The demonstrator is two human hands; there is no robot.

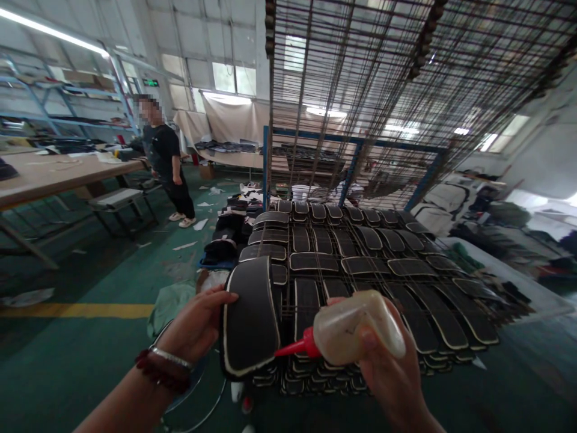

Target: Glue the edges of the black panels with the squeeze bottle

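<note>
My left hand grips a dark panel by its left edge, thumb on its face. A pale line runs along the panel's border. My right hand is wrapped round a yellowish squeeze bottle. The bottle lies tilted sideways, and its red nozzle points left, its tip at the panel's lower right edge. Behind and to the right, rows of similar pale-edged dark pieces lie on a wire rack.
Raised wire shelves lean above the rack. A person stands at the left beside a long table. Dark stacked pieces sit on the floor, near a green bag. A white bin is at the right.
</note>
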